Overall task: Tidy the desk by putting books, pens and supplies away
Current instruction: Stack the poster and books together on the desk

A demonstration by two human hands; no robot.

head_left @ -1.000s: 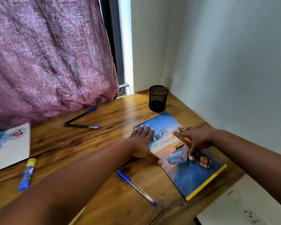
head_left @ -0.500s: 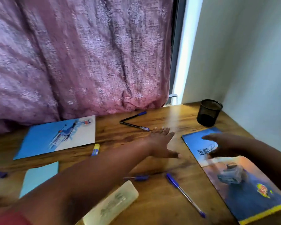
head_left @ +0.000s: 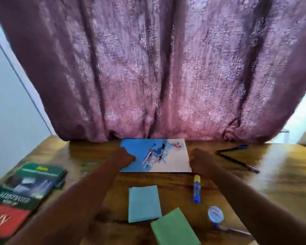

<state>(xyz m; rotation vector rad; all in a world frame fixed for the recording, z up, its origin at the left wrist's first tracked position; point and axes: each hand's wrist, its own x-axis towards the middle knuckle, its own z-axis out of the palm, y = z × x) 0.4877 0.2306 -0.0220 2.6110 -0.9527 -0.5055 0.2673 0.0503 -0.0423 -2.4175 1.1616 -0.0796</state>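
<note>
A thin blue and white book (head_left: 171,160) lies flat at the back middle of the wooden desk (head_left: 281,174), just in front of the curtain. My left hand (head_left: 126,157) rests over the book's left edge. At the book's right edge is my right hand (head_left: 200,160), touching or nearly touching it. Motion blur hides how the fingers of either hand lie. Two dark pens (head_left: 237,157) with blue caps lie crossed to the right of the book. A blue and yellow glue stick (head_left: 196,190) lies just in front of my right hand.
A green and red book (head_left: 25,188) lies at the left front. A blue note pad (head_left: 144,203) and a green note pad (head_left: 175,227) sit between my forearms. A small round blue object (head_left: 215,213) and another pen (head_left: 235,231) lie front right. A purple curtain (head_left: 157,68) hangs behind.
My view has swung left, away from the car-cover book and the mesh cup. Both hands left that book and moved to the blue and white book at the back.
</note>
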